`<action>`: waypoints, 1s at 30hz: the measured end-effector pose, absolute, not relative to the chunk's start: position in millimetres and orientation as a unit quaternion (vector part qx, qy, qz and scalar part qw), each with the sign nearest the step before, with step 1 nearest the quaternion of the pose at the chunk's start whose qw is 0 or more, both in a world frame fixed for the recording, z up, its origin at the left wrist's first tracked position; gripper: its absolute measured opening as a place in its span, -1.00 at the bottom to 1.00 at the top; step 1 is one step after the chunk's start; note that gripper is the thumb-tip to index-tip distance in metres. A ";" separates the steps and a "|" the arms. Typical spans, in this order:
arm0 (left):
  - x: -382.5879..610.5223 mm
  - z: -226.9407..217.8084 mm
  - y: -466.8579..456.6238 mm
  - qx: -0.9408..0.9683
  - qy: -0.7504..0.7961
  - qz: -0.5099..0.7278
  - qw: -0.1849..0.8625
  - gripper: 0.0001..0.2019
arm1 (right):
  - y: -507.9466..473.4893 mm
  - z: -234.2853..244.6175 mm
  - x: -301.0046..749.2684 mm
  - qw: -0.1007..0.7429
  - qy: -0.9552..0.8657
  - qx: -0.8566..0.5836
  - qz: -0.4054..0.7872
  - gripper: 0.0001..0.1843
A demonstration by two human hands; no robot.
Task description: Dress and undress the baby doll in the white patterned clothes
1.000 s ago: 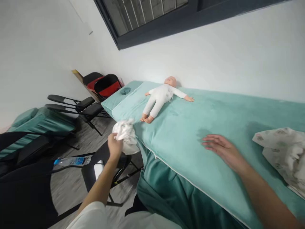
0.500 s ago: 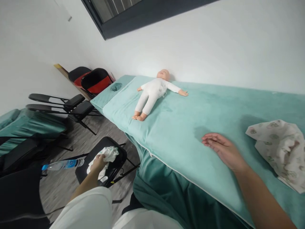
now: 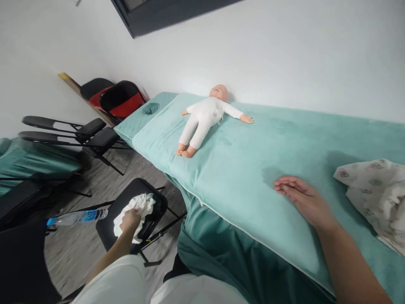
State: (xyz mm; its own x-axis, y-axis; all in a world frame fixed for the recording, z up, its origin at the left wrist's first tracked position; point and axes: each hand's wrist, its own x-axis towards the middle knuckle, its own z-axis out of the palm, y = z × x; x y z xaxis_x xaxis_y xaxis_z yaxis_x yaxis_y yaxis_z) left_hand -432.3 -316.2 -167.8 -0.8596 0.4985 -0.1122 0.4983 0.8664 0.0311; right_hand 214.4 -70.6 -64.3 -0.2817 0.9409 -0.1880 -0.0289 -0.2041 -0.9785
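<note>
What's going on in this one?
A person's left hand grips a crumpled white cloth on the seat of a black folding chair. The right hand lies flat and open on the teal bed, where a baby doll lies on its back. A patterned cloth sits to its right.

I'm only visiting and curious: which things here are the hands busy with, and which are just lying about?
In hand: left hand gripping white cloth on chair; right hand flat on bed.
Lying about: doll, printed cloth, bottle, folding chairs.
</note>
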 end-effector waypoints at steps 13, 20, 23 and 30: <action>-352.8 -152.2 -230.3 0.402 0.881 0.248 -0.018 -0.63 | -161.0 -45.6 198.6 0.219 -0.612 -0.428 0.629 -0.73; -196.9 -131.4 -252.8 0.680 0.617 0.152 0.365 -0.66 | -242.1 -26.0 242.2 0.092 -0.582 -0.501 0.634 -0.63; -179.4 -140.4 -279.5 0.765 0.494 -0.028 0.411 -0.71 | -270.4 -29.5 257.6 0.073 -0.564 -0.573 0.590 -0.70; -205.1 -147.4 -313.6 0.744 0.463 -0.160 0.455 -0.65 | -344.3 -71.1 201.4 -0.108 -0.649 -0.543 0.522 -0.78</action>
